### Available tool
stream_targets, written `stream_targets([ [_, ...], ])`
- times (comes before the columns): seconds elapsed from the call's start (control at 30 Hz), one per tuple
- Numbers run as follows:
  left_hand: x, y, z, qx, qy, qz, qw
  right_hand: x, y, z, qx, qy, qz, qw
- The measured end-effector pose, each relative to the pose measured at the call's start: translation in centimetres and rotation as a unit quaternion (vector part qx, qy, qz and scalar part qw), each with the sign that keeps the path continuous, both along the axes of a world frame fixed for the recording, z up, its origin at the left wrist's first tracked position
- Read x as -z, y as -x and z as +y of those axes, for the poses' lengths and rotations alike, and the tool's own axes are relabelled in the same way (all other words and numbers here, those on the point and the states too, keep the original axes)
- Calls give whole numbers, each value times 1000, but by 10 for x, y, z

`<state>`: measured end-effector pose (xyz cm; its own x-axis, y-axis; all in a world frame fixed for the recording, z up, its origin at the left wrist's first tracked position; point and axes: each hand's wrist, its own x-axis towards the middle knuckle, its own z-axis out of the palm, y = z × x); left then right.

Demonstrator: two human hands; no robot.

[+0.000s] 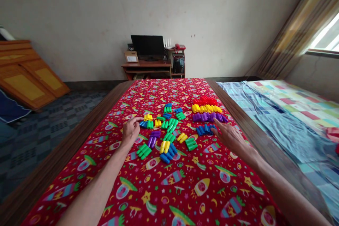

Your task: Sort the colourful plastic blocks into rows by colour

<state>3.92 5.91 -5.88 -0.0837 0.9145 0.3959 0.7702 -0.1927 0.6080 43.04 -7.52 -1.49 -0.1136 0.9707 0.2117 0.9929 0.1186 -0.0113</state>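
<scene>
A: Where is the blue row (203, 130) from the right hand (231, 136)?

B: Just to the left, by the thumb. I can't tell if the thumb touches it.

A: Which way does the row go?

B: Its long way runs left to right, so its right end is the end by the hand. The purple row (208, 117) is just past it on the far side, and it is longer. The yellow row (206, 108) and then the red row (208, 100) are farther still.

A: Is the right hand squeezing anything?

B: No, its thumb and pointing finger are apart.

A: And the left hand (130, 130)?

B: It is at the left side of the loose blocks (168, 137). A blue block (143, 124) and a yellow block (148, 117) are right by its fingertips. Its fingers are bent, but I can't tell if they pinch one.

A: Which hand is nearer to the blue row?

B: The right one. The left hand is well apart, with most of the loose blocks in between. They all sit on the red cloth (182, 192) over the tabletop (110, 96).
</scene>
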Motion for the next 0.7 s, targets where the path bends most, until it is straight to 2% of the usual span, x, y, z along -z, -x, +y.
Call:
stream_targets([
  [0.07,0,0,0,-1,-3,0,1000,-5,10,1,-55,-36,50,997],
  [0.13,0,0,0,0,-2,0,1000,-9,30,6,-123,-41,93,987],
  [0.23,1,1,1,4,-1,-4,1000,-10,78,24,-226,-10,119,967],
  [0.33,3,2,2,8,-8,-9,1000,-11,132,49,-283,27,105,953],
  [0.43,4,2,2,9,-13,-10,1000,-14,168,77,-257,49,77,962],
  [0.5,4,3,3,14,-11,-10,1000,-15,174,95,-205,49,54,976],
  [0.63,4,2,3,23,-6,-17,1000,-12,153,132,-82,47,2,996],
  [0.7,4,2,3,21,1,-17,1000,-8,138,147,-84,63,-21,994],
])
